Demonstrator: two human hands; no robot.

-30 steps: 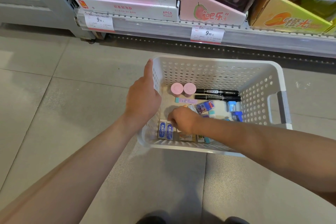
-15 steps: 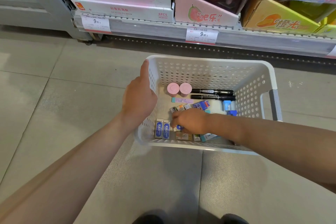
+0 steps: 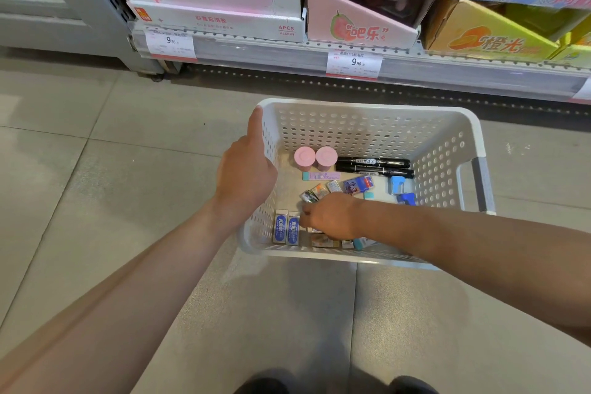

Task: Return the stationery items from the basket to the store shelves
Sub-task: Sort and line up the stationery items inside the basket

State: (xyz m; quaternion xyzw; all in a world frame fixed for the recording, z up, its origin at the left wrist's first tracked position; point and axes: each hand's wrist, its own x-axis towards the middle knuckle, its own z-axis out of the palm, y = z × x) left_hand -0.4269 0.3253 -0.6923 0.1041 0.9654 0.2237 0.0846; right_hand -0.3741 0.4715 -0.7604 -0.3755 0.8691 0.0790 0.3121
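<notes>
Left hand (image 3: 246, 166) grips the left rim of the white basket (image 3: 367, 107) — thumb along the top edge, fingers hidden on the inner wall, so clenched on the rim as far as I can judge. It's carrying the basket above the tiled floor (image 3: 96, 201).

Inside, left to right: two blue-label erasers (image 3: 287, 229) side by side at the near-left corner; two pink round tubs (image 3: 315, 157) at the back, touching; a pale purple strip eraser (image 3: 321, 175) just in front of them; a loose cluster of small wrapped erasers (image 3: 326, 190); two black markers (image 3: 374, 166) lying parallel; blue sharpeners (image 3: 398, 184) towards the right wall.

Right hand (image 3: 331, 217) is down in the basket, knuckles up, fingers curled over the small erasers next to the blue-label pair. Whether it has actually pinched one I cannot tell — the fingertips are hidden under the hand.

The stationery is all in the basket, nothing on the shelf (image 3: 287, 51) yet, so the task looks barely begun.

Risks from here:
- Items are small and packed close; a pinch could take two at once or flick a neighbour aside.
- Basket hangs from one rim only. Pressing down with the right hand may tip it, and everything slides.
- The shelf ahead shows boxed slime and putty (image 3: 217, 17), not erasers — putting an item there would likely misplace it.
</notes>
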